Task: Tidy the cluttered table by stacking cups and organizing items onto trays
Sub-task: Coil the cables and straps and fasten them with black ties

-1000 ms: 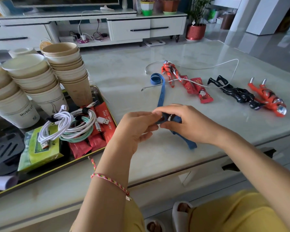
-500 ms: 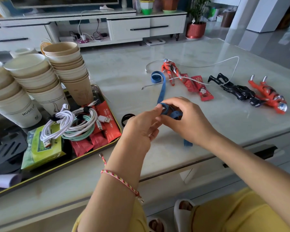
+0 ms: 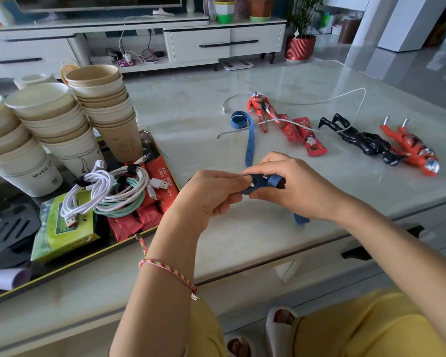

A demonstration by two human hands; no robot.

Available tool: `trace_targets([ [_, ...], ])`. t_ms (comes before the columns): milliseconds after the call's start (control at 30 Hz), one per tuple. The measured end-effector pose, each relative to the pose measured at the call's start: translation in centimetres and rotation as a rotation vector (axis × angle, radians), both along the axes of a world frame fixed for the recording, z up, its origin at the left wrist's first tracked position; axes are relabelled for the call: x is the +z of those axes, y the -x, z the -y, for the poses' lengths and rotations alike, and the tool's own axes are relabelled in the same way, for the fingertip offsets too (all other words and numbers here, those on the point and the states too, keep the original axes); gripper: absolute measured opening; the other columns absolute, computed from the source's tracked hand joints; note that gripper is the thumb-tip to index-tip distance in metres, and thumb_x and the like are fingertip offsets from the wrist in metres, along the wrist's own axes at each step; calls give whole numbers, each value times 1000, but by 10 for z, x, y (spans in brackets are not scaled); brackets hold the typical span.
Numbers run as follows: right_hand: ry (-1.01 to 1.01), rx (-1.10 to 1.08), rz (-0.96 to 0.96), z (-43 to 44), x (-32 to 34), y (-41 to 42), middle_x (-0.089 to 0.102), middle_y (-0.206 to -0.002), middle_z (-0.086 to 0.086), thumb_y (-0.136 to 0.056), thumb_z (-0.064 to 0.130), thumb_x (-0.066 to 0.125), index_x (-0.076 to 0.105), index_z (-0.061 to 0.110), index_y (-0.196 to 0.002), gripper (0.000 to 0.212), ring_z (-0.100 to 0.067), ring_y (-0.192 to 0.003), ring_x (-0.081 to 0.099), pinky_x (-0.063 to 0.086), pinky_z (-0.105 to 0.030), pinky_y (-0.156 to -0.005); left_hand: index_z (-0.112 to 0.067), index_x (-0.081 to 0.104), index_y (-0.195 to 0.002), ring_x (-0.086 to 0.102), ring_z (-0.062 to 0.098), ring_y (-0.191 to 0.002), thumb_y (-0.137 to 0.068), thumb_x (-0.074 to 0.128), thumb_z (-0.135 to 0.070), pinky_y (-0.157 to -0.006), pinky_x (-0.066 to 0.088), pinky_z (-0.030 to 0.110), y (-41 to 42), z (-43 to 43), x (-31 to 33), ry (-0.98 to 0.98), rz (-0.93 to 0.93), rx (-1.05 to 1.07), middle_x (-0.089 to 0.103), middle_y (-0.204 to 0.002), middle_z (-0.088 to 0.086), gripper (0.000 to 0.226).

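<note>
We pinch the half-rolled blue tape measure (image 3: 250, 140) between our left hand (image 3: 211, 194) and right hand (image 3: 294, 186), both hands curled on it just above the surface (image 3: 191, 119), its loose length running toward 12 o'clock to a coiled far end.

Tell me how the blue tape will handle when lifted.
Probably floppy: the blue tape bends sharply between the left hand and right hand and trails limp over the table. Likely light, since fingertip pinches hold it. Its far end lies curled, so it may curl into loops.
</note>
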State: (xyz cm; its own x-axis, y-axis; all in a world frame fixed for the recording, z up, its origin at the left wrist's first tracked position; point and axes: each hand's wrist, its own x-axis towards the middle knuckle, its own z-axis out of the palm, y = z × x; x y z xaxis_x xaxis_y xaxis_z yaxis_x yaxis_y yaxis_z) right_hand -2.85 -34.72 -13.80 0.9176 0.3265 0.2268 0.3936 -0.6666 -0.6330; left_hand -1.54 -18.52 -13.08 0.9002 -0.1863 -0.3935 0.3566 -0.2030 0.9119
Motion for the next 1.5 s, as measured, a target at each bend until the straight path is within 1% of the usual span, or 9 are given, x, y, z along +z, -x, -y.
trace_targets([
  [300, -129, -201, -45, 6, -2, -5, 60, -92, 12, -74, 19, 74, 55, 25, -93, 28, 0, -68, 54, 40, -10, -61, -13, 64, -74, 58, 7, -65, -83, 67, -16, -54, 41, 15, -1, 5, 1, 289, -100, 279, 65, -74, 2, 10],
  [500, -269, -138, -111, 2, 9, 1, 52, -62, 7, -89, 32, 56, 61, 5, -71, 33, -1, -58, 44, 35, -17, -58, -12, 65, -75, 58, 7, -65, -83, 68, -16, -53, 43, 13, -4, 2, 1, 429, -91, 453, 66, -74, 1, 9],
  [634, -118, -109, -183, 1, 11, 2, 60, -62, -3, -81, 24, 68, 63, 5, -66, 24, -8, -58, 50, 39, -25, -57, -13, 65, -75, 59, 6, -63, -82, 69, -17, -50, 44, 11, -4, 4, 1, 463, -92, 447, 67, -70, -1, 8],
  [734, 4, -146, -211, 2, 4, 1, 61, -73, 7, -69, 21, 79, 54, 21, -72, 25, 5, -47, 51, 34, -9, -45, -13, 66, -77, 60, 5, -60, -82, 69, -18, -50, 44, 11, -4, 4, 2, 514, -94, 434, 67, -62, -4, 8],
  [1001, 430, -561, -4, 27, 1, -17, 54, -106, -3, -79, 22, 69, 46, 17, -102, 33, -24, -93, 54, 34, -28, -69, -9, 64, -89, 59, 5, -57, -84, 66, -17, -48, 44, 12, -2, 4, 8, 663, -127, 378, 65, -60, -2, 10],
  [1101, 620, -467, -64, 33, 7, -16, 41, -124, -9, -69, 27, 78, 42, 14, -126, 69, -29, -114, 46, 42, -35, -84, -10, 65, -82, 58, 6, -60, -84, 66, -15, -49, 46, 12, 0, 7, 6, 616, -88, 365, 66, -65, 0, 5],
  [1201, 443, -220, -261, 28, 23, -6, 36, -125, 3, -55, 43, 82, 36, 30, -135, 93, -9, -107, 44, 42, -29, -88, -8, 66, -92, 57, 6, -63, -84, 66, -14, -53, 45, 11, 1, 11, 1, 452, -18, 320, 65, -77, 3, 10],
  [1334, -83, -183, 38, 7, 26, -11, 55, -116, -1, -80, 14, 66, 55, 25, -117, 40, -6, -95, 53, 45, -22, -85, -9, 67, -91, 57, 6, -64, -84, 65, -14, -54, 44, 11, 2, 13, -1, 419, -5, 275, 66, -80, 2, 9],
  [1501, -249, -81, -206, -13, 14, -12, 64, -106, -7, -89, 16, 58, 57, 13, -116, 27, -18, -101, 61, 46, -37, -97, -10, 65, -79, 58, 3, -52, -85, 63, -11, -48, 44, 9, 1, 11, 2, 537, -76, 312, 66, -61, -2, 7],
])
